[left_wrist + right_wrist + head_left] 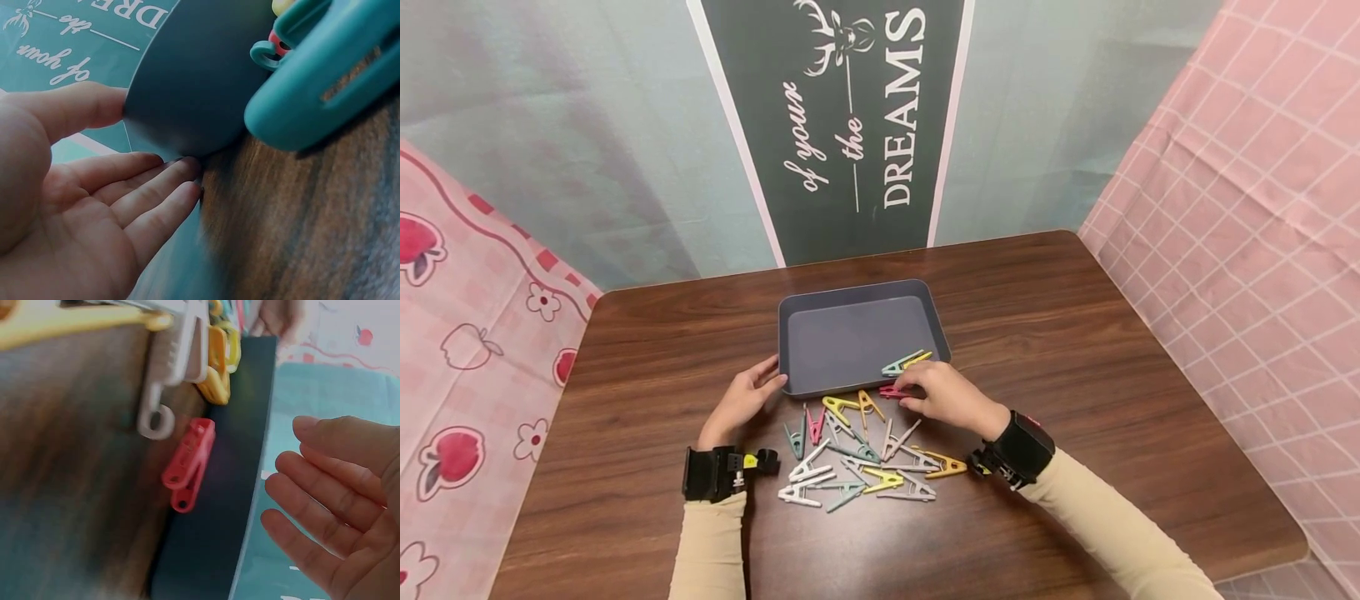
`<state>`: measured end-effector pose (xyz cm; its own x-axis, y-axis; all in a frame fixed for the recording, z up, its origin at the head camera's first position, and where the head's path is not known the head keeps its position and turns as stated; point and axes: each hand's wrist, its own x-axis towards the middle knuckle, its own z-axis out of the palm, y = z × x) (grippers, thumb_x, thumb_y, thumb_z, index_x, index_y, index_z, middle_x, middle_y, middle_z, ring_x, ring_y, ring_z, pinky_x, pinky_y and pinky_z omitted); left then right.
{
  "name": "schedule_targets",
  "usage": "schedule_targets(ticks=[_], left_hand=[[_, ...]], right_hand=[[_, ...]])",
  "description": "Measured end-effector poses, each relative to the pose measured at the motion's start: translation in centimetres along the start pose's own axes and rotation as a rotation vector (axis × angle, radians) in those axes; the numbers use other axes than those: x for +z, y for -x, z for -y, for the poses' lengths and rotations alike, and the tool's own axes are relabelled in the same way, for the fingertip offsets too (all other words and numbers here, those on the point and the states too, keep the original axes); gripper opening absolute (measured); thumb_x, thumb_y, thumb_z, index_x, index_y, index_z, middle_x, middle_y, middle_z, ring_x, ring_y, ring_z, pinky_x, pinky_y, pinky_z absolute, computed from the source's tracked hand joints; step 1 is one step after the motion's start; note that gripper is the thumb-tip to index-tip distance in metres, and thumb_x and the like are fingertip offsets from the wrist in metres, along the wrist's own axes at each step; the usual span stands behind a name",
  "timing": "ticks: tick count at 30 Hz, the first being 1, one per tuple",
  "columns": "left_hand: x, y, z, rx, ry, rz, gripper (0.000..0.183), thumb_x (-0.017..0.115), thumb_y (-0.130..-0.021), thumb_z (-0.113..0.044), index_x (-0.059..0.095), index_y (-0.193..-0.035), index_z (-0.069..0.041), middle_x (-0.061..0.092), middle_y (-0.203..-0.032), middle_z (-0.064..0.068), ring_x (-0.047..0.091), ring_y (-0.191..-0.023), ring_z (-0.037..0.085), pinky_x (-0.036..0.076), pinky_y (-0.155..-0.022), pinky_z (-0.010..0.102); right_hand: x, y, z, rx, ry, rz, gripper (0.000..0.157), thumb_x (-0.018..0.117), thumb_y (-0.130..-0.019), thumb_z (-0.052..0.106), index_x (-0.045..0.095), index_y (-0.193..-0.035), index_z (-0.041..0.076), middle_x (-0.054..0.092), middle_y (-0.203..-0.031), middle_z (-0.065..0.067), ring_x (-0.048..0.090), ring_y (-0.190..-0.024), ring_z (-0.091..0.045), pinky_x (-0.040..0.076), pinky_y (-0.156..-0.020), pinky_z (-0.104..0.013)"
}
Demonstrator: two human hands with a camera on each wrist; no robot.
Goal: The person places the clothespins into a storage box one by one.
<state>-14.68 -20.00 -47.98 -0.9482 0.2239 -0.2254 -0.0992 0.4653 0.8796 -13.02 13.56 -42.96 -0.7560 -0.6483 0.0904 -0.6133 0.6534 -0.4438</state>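
Observation:
My left hand (747, 402) rests against the near left corner of a dark grey tray (850, 333). In the left wrist view its thumb touches the tray's edge, and the fairly straight fingers (165, 212) lie against the outer wall. My right hand (951, 398) hovers at the tray's near right side, beside a red clothespin (889, 392) just outside the near wall. The right wrist view shows a gap between that clothespin (190, 464) and the loosely bent fingers (306, 494), which hold nothing. Inside the tray, a green clothespin (901, 365) and a yellow clothespin (917, 358) lie together.
Several clothespins in white, grey, green, yellow, orange and pink lie loosely piled before the tray, among them an orange-yellow clothespin (947, 467) and a white clothespin (805, 492). The brown wooden table (1037, 333) meets a printed curtain (1037, 125) behind.

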Motion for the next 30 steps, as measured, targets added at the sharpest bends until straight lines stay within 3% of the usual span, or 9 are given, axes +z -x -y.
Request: schedule_targets(ticks=[7,18,26,30], left_hand=[[0.0,-0.1,0.0,0.001,0.009,0.004,0.059,0.051,-0.1,-0.019,0.029,-0.148,0.006,0.037,-0.151,0.026,0.042,-0.139,0.036,0.036,-0.113,0.048],[-0.1,0.1,0.1,0.002,0.006,0.003,0.059,0.05,-0.101,-0.019,0.027,-0.149,0.006,0.036,-0.151,0.026,0.042,-0.139,0.036,0.037,-0.113,0.048],[-0.1,0.1,0.2,-0.001,0.022,0.0,0.06,0.051,-0.1,-0.019,0.028,-0.149,0.006,0.036,-0.151,0.026,0.042,-0.138,0.036,0.036,-0.113,0.049],[0.0,0.1,0.2,0.001,0.025,0.006,0.06,0.051,-0.1,-0.02,0.027,-0.149,0.006,0.035,-0.152,0.026,0.041,-0.139,0.036,0.036,-0.113,0.049]], right_hand=[[0.6,0.8,0.3,-0.044,0.025,0.067,0.016,0.072,-0.085,0.013,0.073,-0.101,0.007,0.073,-0.096,-0.004,0.068,-0.091,-0.015,0.056,-0.082,-0.032],[1.4,1.1,0.6,-0.086,0.013,0.088,0.018,0.071,-0.086,0.013,0.072,-0.103,0.007,0.073,-0.101,-0.006,0.068,-0.096,-0.018,0.057,-0.084,-0.032],[2.8,1.3,0.8,-0.214,0.03,0.166,0.027,0.072,-0.081,0.008,0.071,-0.107,0.008,0.073,-0.108,-0.004,0.066,-0.108,-0.018,0.055,-0.094,-0.032],[3.0,1.2,0.9,-0.24,0.05,0.183,0.026,0.071,-0.081,0.007,0.071,-0.107,0.009,0.073,-0.108,-0.002,0.066,-0.106,-0.015,0.055,-0.093,-0.029]])
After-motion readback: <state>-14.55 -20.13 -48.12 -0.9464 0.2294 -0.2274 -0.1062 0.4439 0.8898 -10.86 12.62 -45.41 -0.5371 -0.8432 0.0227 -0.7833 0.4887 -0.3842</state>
